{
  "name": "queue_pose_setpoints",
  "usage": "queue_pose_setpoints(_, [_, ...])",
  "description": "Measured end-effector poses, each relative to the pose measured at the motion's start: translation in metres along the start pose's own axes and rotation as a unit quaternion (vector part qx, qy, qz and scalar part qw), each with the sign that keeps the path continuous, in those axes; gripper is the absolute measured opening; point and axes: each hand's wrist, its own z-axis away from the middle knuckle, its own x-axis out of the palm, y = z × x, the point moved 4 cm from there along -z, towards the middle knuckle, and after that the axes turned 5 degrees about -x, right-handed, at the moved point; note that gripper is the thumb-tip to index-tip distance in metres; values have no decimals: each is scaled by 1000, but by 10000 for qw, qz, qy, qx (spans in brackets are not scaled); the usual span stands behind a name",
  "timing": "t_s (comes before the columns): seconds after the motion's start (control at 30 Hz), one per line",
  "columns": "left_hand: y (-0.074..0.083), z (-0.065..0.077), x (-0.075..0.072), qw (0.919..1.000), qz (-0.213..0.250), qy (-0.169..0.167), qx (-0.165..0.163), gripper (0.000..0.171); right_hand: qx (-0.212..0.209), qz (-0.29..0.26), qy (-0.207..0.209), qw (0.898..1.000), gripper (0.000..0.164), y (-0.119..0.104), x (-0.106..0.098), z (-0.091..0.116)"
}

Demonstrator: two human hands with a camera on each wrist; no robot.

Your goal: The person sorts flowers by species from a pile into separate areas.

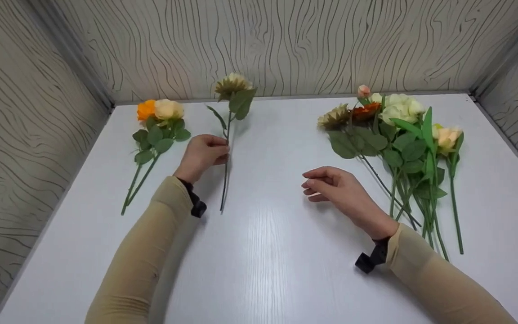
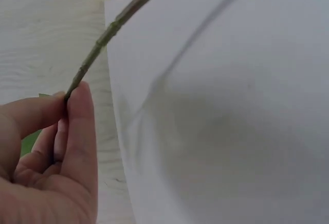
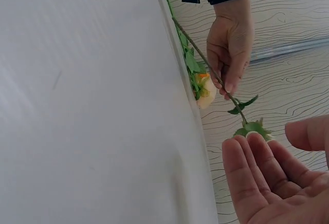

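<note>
Item: one long-stemmed flower [image 1: 241, 103], pale bloom uppermost, green leaves below it; located left of the tabletop's middle, bloom end toward the rear wall [image 1: 259, 45]. Whether its lower tip touches the tabletop [image 1: 263, 256] cannot be told.

Left hand [image 1: 203, 155]: grip clamped on the stem, thumb and fingers pinching it below the leaves. Tan sleeve [image 1: 133, 256]; black wrist device [image 1: 198, 208].

Right hand [image 1: 342, 193]: grip apart, fingers loosely bent, thumb separate in the right wrist view; situated near the flower pile, to its left. Matching sleeve and device.

Flower pair [image 1: 154, 135]: one orange bloom [image 1: 145, 110], one peach bloom [image 1: 169, 109], side by side, stems crossing; lying left of the left hand, apart from it.

Flower pile [image 1: 403, 144]: mixed stems, overlapping, on the tabletop's right side; includes a large creamy-white bloom [image 1: 402, 108], a rust-orange bloom [image 1: 366, 110] and a pink bud [image 1: 363, 91].
</note>
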Motion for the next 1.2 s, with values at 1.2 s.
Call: queue_pose_setpoints(1.2, [-10,-11,-27,9844,-1588,742,-165,42,-24,289,56,9996,41,-9,-22,6])
